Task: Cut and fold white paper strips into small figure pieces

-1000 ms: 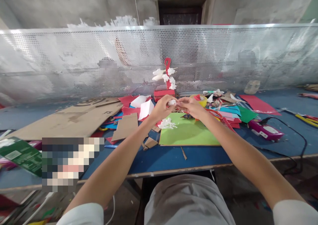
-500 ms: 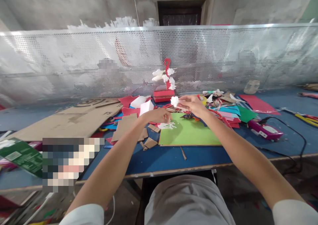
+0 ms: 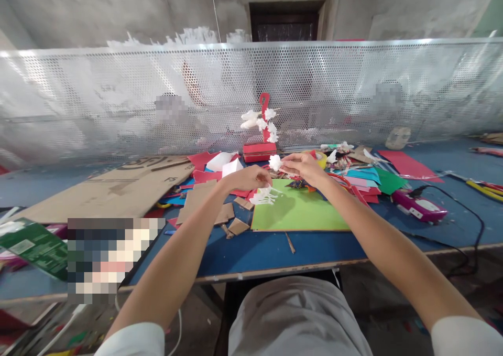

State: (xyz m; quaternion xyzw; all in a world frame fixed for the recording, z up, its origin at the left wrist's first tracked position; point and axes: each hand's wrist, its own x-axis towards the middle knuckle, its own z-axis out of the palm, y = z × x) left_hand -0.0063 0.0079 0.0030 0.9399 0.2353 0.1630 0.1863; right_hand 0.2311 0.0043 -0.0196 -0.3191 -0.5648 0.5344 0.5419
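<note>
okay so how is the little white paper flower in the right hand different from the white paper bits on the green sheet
The white paper flower, pinched in the right hand, is a compact tuft held above the table. The white paper bits lie loose and stringy on the green sheet, with the left hand on them. Both are white paper.

cardboard sheet [image 3: 110, 185] left of paper sheet [image 3: 298, 209] | glue gun [image 3: 418, 206] right | mesh screen [image 3: 157, 94] behind
</note>
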